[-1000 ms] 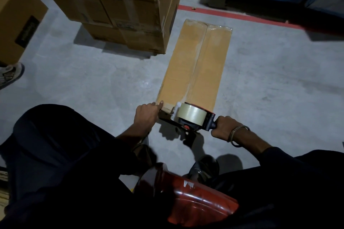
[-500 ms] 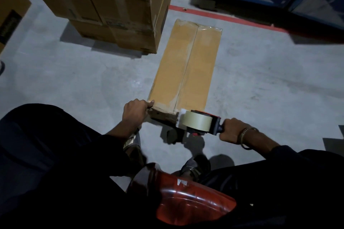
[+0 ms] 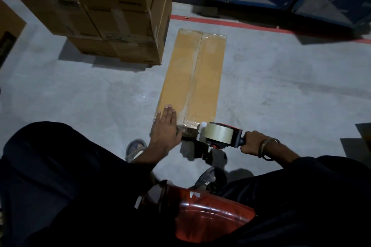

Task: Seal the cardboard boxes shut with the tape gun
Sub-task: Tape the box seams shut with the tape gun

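A warehouse: stacked cartons (image 3: 120, 16), concrete floor (image 3: 281, 96) with a red line (image 3: 230, 23).

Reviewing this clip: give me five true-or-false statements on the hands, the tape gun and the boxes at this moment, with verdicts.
1. The right hand grips the tape gun by its handle. True.
2. The left hand lies flat, fingers straight, on the near end of the long box. True.
3. The tape gun sits at the long box's far end. False: it is at the near end.
4. The stacked boxes stand right of the long box. False: they stand left of it.
5. The right wrist wears a bracelet. True.
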Demonstrator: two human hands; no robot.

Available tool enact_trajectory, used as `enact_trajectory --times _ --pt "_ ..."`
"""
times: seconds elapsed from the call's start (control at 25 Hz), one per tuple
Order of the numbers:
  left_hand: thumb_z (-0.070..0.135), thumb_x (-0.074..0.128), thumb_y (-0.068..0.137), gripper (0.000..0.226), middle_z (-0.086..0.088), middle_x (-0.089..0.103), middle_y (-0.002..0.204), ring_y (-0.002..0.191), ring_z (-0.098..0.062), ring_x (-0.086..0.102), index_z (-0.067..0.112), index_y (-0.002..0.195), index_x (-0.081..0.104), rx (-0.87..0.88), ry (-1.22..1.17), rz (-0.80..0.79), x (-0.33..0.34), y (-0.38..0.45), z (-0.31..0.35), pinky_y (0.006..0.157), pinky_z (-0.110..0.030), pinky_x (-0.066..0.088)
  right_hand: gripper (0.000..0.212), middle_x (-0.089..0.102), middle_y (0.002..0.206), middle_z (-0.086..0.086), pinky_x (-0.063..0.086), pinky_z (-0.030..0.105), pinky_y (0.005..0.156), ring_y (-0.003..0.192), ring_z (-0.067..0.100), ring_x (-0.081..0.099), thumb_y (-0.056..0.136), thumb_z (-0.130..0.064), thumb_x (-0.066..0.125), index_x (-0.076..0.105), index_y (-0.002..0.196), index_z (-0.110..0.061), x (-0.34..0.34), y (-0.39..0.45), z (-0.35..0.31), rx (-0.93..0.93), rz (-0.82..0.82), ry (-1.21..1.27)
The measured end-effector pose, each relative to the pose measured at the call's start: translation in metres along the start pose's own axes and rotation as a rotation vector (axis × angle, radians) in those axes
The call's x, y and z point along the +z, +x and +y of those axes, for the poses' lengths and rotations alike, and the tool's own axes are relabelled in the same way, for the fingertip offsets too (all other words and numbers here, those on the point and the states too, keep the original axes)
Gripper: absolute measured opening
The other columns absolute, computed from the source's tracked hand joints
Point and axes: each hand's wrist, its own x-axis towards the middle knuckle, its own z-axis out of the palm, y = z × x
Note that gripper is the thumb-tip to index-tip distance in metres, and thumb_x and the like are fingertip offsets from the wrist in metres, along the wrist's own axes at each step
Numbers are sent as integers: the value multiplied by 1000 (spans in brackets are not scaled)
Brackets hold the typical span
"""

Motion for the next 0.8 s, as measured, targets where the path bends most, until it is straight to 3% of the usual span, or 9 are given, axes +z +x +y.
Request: enact_trajectory --times 0.08,0.16,0.24,0.36,0.56,0.72,0.8 --pt "65 21 107 79 -14 -10 171 161 -29 -7 20 167 -2 133 -57 -14 6 5 12 129 -52 -2 15 57 70 3 43 27 58 65 21 57 76 -29 56 49 67 -20 0 5 0 -4 -20 6" --pt "56 16 111 68 -13 -10 173 161 -28 -5 25 167 -6 229 -22 -12 10 14 19 129 -53 1 14 56 69 3 42 27 56 63 19 56 70 -33 52 49 66 -20 -1 9 1 -3 -48 22" --pt "51 14 112 67 -13 -13 172 161 -27 -8 19 166 -10 320 73 5 16 25 17 129 -53 3 18 58 69 4 44 27 56 64 21 59 64 -36 50 51 66 -19 0 14 6 -13 -53 28" --pt "48 13 113 69 -13 -17 172 160 -25 -12 10 165 -12 448 115 25 25 40 8 129 -53 4 18 60 71 3 42 27 58 69 23 62 72 -37 55 54 68 -19 4 23 12 -14 -44 17" --pt "47 13 112 69 -14 -9 173 161 -25 -5 8 166 -5 494 124 60 32 46 2 129 -52 6 21 66 78 6 49 31 65 78 28 66 79 -38 58 56 70 -19 6 34 29 -58 -7 -35" --pt "50 15 112 70 -14 -6 173 161 -25 -2 9 166 -2 510 131 69 33 48 3 129 -51 7 39 61 62 6 52 34 66 65 24 62 82 -44 62 47 61 -14 -10 27 52 -125 -35 -7" --pt "51 14 112 70 -14 -5 174 161 -25 0 10 166 -1 501 116 72 31 48 1 129 -51 8 46 61 62 9 51 34 66 65 24 60 73 -57 50 43 59 -14 -14 20 63 -135 -29 -34"
